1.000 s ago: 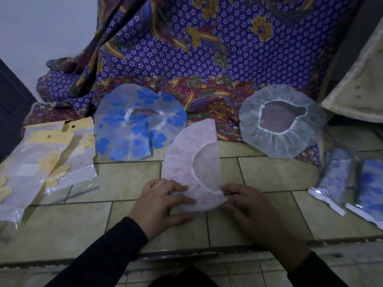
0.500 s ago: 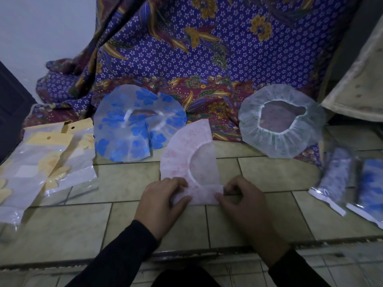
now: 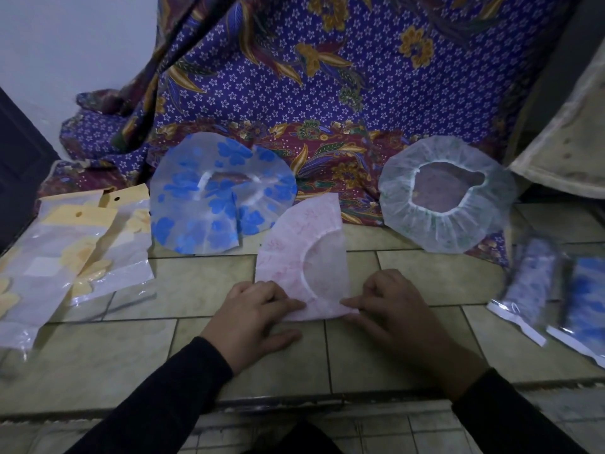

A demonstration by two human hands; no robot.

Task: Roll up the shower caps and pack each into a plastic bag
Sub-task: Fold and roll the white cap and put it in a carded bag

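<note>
Two plastic bags [image 3: 517,323] (a rolled cap [image 3: 532,280] inside each).

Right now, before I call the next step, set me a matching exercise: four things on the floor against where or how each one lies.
Things
1. pink shower cap
2. blue-flowered shower cap
3. white shower cap
4. yellow-topped plastic bags

Place or state
A. far left, overlapping one another
B. folded in half, near edge under the left hand and right hand
C. back right, opening facing up
D. back left, spread out, partly on the patterned cloth

Pairs: 1-B, 2-D, 3-C, 4-A.
</note>
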